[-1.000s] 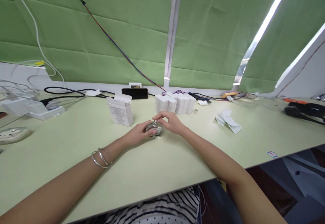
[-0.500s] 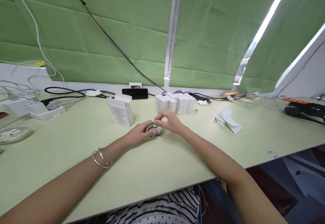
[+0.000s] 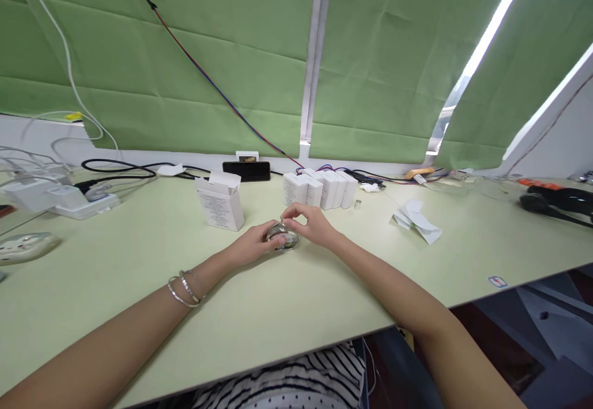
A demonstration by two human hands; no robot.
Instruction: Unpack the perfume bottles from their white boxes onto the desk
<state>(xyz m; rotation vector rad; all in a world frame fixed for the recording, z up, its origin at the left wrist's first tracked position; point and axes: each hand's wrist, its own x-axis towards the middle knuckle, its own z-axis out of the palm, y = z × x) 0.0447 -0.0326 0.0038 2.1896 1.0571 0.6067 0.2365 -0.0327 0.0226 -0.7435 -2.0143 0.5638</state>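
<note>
A rounded clear glass bottle (image 3: 288, 240) stands on the table between my hands. My left hand (image 3: 257, 241) wraps around its left side, thumb across the front. At its top, the fingertips and thumb of my right hand (image 3: 311, 222) pinch the small silvery neck (image 3: 282, 220), whose details are mostly hidden by the fingers. Behind and left of the bottle, a white printed carton (image 3: 221, 204) stands with its top flap open. A small silvery cylinder (image 3: 357, 204) rests beyond my right hand, beside a row of small white boxes (image 3: 330, 189).
A black phone (image 3: 246, 171) leans at the back of the pale table (image 3: 296, 298). Crumpled white paper (image 3: 417, 220) lies to the right. Power strips (image 3: 81, 204) and cables occupy the left side. A black object (image 3: 556, 202) sits at far right.
My right fingers have shifted very slightly at the bottle's top, and a little more of the silvery neck shows. My left hand and the bottle have stayed in place.
</note>
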